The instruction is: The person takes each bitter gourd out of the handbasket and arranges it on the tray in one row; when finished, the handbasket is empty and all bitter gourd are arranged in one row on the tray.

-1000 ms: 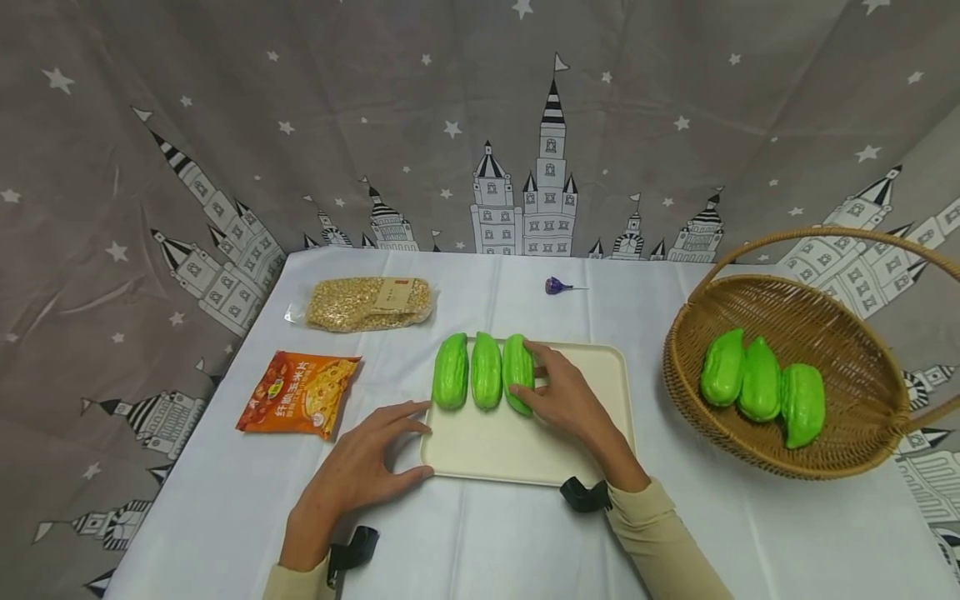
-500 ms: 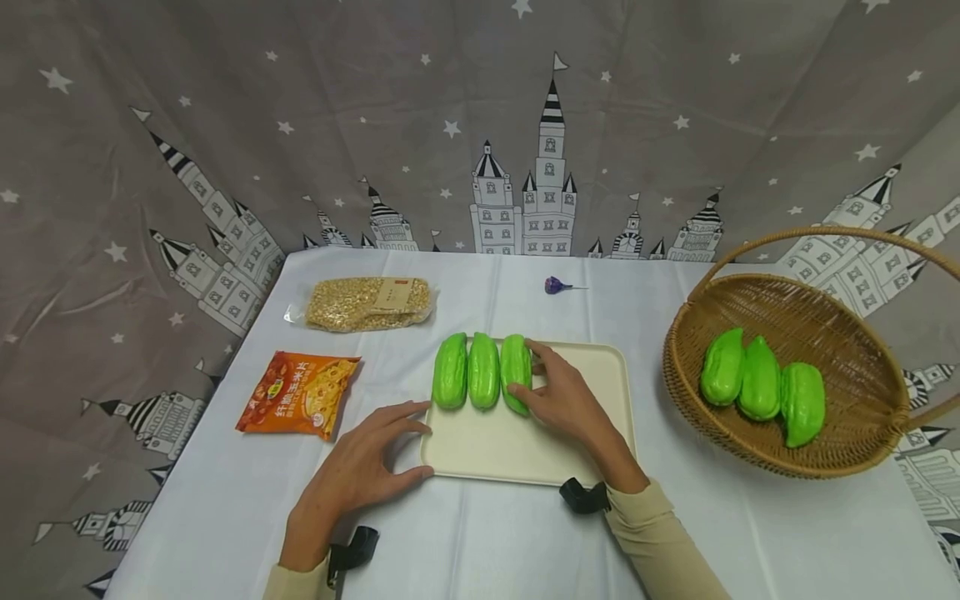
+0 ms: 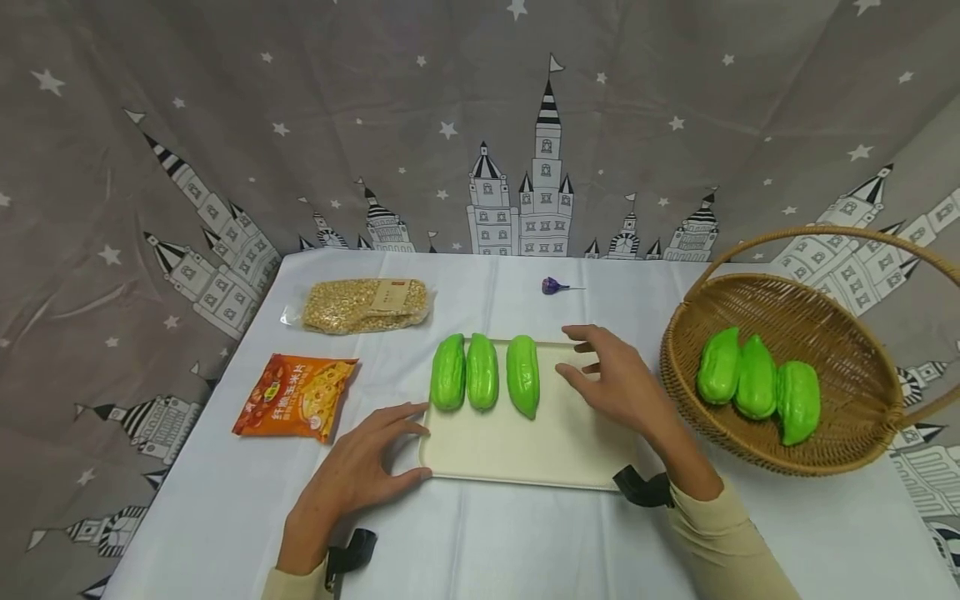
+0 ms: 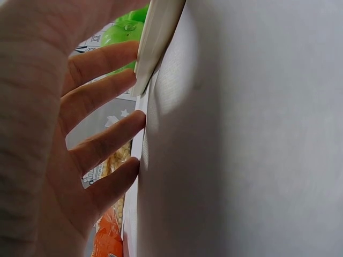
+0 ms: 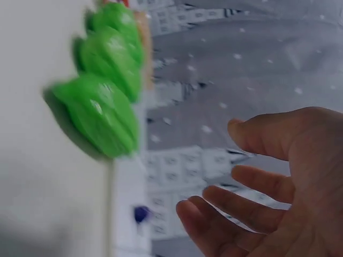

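Three bright green, ridged, gourd-like pieces lie side by side along the far left part of a cream tray (image 3: pixel 510 454): the left one (image 3: pixel 448 372) and middle one (image 3: pixel 482 372) almost together, the right one (image 3: pixel 522 375) a little apart. My left hand (image 3: pixel 367 454) spreads its fingers and thumb at the tray's left edge; in the left wrist view fingertips meet the tray's side (image 4: pixel 155 40). Over the tray's right part, my right hand (image 3: pixel 618 383) has its fingers apart with nothing in them. The right wrist view shows the nearest green gourd (image 5: pixel 99 115) away from that hand.
On the right stands a tall-handled wicker basket (image 3: pixel 855 408) with three more green gourds (image 3: pixel 757 379). An orange snack bag (image 3: pixel 296 396) and a clear bag of yellow kernels (image 3: pixel 363 304) lie at left. A purple lollipop (image 3: pixel 552 286) lies behind the tray.
My right hand has let go of the rightmost green gourd and moved right, off it. That gourd now sits slightly farther from the middle one. My left hand has stayed at the tray edge.
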The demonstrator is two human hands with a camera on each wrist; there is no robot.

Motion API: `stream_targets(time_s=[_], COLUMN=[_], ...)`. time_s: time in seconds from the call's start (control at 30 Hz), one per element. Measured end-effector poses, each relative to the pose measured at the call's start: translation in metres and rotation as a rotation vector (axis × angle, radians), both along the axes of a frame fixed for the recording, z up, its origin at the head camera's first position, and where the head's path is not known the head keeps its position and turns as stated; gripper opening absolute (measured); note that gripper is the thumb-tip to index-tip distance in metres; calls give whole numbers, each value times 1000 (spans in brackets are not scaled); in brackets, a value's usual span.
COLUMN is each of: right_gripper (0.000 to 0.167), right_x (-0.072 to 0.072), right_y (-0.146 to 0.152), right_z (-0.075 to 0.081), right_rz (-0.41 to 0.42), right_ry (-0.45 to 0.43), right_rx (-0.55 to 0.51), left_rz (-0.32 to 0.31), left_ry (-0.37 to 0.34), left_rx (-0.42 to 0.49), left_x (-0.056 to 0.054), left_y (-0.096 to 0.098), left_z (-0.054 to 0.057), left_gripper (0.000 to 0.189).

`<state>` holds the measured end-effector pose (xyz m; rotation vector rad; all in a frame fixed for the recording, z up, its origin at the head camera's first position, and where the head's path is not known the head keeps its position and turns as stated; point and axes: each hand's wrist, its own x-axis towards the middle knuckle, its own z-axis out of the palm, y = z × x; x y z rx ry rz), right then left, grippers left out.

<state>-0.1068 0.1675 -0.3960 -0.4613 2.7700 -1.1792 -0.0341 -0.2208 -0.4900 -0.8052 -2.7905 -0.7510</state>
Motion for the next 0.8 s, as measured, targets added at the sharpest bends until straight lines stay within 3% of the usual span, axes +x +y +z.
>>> stream_targets(time_s=[0.2, 0.4, 0.6, 0.8], right_gripper=[53, 49, 52, 53], right_x=[2, 3, -4, -14], right_y=[39, 79, 109, 133], right_z=[33, 56, 67, 66], right_rz=[-30, -77, -96, -105], right_ry=[90, 137, 112, 102], right_rx=[72, 90, 127, 217], left_rz=[4, 3, 11, 5], left_ry=[3, 17, 7, 0], left_rx=[1, 0, -2, -6], left_x=[0, 0, 2, 1], left_y=[0, 1, 0, -1], left_z=[-2, -2, -1, -1], left_gripper=[51, 51, 51, 53])
